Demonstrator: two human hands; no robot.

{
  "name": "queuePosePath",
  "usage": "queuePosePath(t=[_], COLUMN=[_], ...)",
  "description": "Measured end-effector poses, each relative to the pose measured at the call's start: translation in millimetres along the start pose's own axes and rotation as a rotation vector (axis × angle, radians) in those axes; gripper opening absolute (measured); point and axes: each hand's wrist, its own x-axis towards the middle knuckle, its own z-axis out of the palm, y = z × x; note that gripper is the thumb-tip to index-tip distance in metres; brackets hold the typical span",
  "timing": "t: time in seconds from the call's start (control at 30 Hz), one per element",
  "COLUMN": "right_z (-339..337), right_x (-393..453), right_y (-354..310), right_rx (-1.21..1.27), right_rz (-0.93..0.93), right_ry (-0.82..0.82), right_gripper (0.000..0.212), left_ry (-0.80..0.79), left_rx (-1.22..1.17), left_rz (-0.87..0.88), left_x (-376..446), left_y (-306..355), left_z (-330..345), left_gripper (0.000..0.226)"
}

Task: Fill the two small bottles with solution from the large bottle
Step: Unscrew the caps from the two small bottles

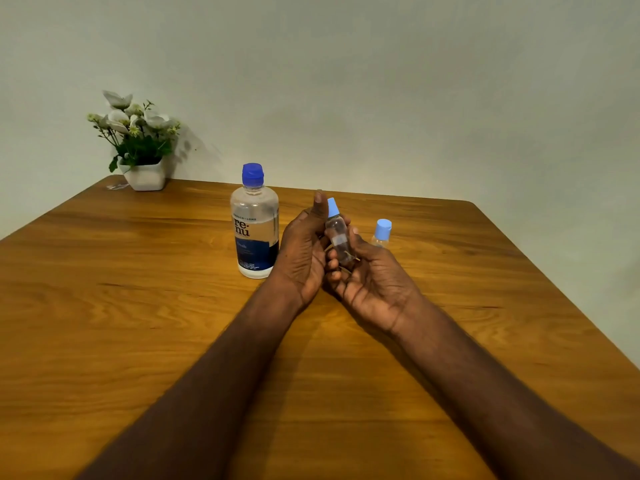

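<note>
Small bottle number one (338, 237), clear with a light blue cap (332, 206), is held up between both hands, over the middle of the wooden table (138, 306). The left hand (304, 251) wraps its fingers around the bottle from the side, and its thumb sticks up beside the cap. The right hand (367, 278) cups the bottom of the bottle with curled fingers. The bottle leans a little to the left. It looks empty, but it is see-through, so that is hard to tell.

The other small bottle (381, 233) stands on the table just behind the right hand, and its cap is on. The large bottle (254, 233) stands just to the left of the left hand. Its dark blue cap (252, 174) is closed, and it looks a bit more than half full.

The step now seems to be taking the cap off the small bottle. To do it well, one hand should hold the body tight and the other should pinch the cap and turn it. Keep the bottle straight up. Put the cap down close by so it does not roll away. Watch the elbow near the large bottle, which could tip.

A white pot of flowers (142, 168) sits in the far left corner.
</note>
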Motion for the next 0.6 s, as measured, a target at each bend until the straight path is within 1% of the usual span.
queuePosePath(t=[0.03, 0.07, 0.13, 0.2, 0.23, 0.33, 0.37, 0.47, 0.53, 0.57, 0.6], right_z=[0.1, 0.1, -0.6, -1.3, -1.4, -1.6, -1.5, -1.8, -2.2, -2.2, -2.2], right_x=[0.1, 0.2, 0.0, -0.1, 0.0, 0.2, 0.3, 0.4, 0.3, 0.2, 0.1], right_y=[-0.3, -0.4, -0.4, -0.2, -0.3, -0.4, -0.5, -0.7, -0.5, -0.4, -0.4], right_rx=[0.002, 0.003, 0.003, 0.001, -0.001, -0.006, -0.005, -0.001, -0.002, -0.002, -0.001], right_rz=[0.001, 0.003, 0.006, 0.001, -0.002, -0.001, 0.002, 0.011, 0.012, 0.011, 0.008], right_ry=[-0.002, -0.003, -0.006, -0.011, -0.012, -0.016, -0.016, -0.012, -0.014, -0.015, -0.016], right_gripper=[0.023, 0.023, 0.025, 0.024, 0.023, 0.023, 0.024, 0.027, 0.029, 0.029, 0.028], left_ry=[-0.013, -0.016, 0.005, 0.017, 0.017, -0.006, -0.014, -0.036, -0.017, -0.009, -0.006], left_rx=[-0.015, -0.042, -0.075, -0.044, -0.025, 0.012, 0.013, -0.066, -0.078, -0.050, -0.012], left_rz=[-0.027, -0.041, -0.002, 0.045, 0.052, 0.037, 0.022, -0.005, 0.031, 0.045, 0.052], left_x=[-0.7, -1.7, -0.8, 0.4, 0.3, -0.9, -1.0, -0.4, 1.2, 0.7, 0.3], left_y=[0.4, 1.1, 0.5, -0.8, -1.3, -0.6, -0.4, -0.3, -1.2, -0.9, -0.8], left_z=[0.3, 0.5, -0.5, -1.1, -1.1, -0.2, -0.5, -0.9, -1.6, -1.7, -1.1], left_gripper=[0.064, 0.063, 0.050, 0.038, 0.039, 0.059, 0.062, 0.060, 0.049, 0.051, 0.059])
